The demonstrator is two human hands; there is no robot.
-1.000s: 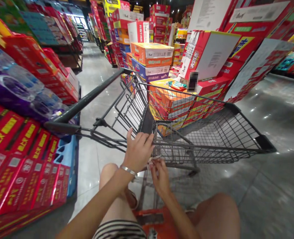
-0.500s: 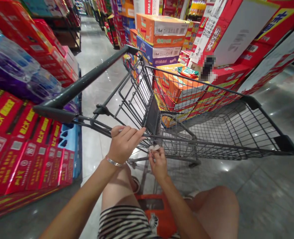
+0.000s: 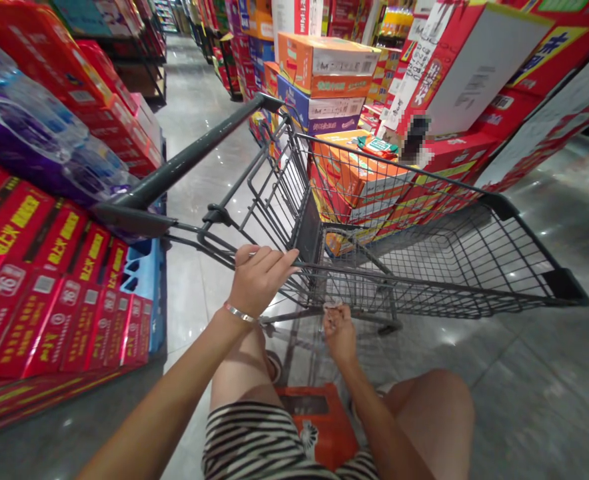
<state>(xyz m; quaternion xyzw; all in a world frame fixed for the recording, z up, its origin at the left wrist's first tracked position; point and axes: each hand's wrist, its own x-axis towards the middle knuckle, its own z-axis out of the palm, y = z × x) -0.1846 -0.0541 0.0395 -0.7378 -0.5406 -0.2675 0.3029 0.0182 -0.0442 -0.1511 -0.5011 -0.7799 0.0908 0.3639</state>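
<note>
The left arm reached forward from the lower left, its wrist ringed by a silver bracelet (image 3: 239,312). The left hand (image 3: 260,277), back upward, lay over the near side rail (image 3: 354,271) of the shopping cart (image 3: 308,230), its fingers folded across the bar — one stretched out to the right, the others' tips mostly hidden. The right hand (image 3: 340,328) was held lower, in front of the cart's lower frame, its forearm angled up and leftward past the right thigh. Its fingers were curled in and bunched together, pinching a small pale scrap (image 3: 332,307) too blurred to identify. The cart stood crosswise before the knees, handle (image 3: 194,160) to the left, basket to the right. Red cartons (image 3: 64,293) were stacked on the left, an orange box (image 3: 327,65) beyond the cart.
</note>
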